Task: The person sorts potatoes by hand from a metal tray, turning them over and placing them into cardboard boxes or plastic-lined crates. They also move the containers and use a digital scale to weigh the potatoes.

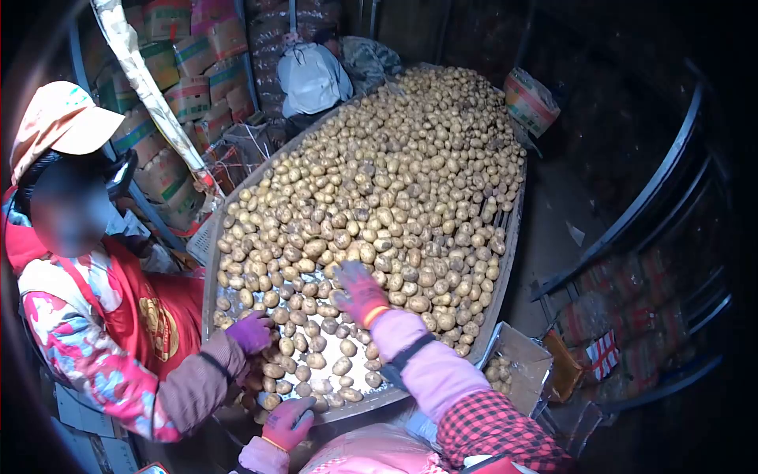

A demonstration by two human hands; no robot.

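Note:
Potatoes in a great heap cover most of a long table with a raised rim. My right hand, in a purple and red glove, reaches over the rim onto the potatoes, its fingers stretched out and touching some of them. Lower down, my left hand in a similar glove is at the near rim, close to a few potatoes. Its fingers look partly extended, and I make out nothing held in it. Potatoes lie more thinly on the pale surface between my hands.
A co-worker in a cap and red apron stands at the left, a purple-gloved hand at the potatoes. Another person is at the far end. An open carton holding potatoes stands right. Stacked boxes line the back left.

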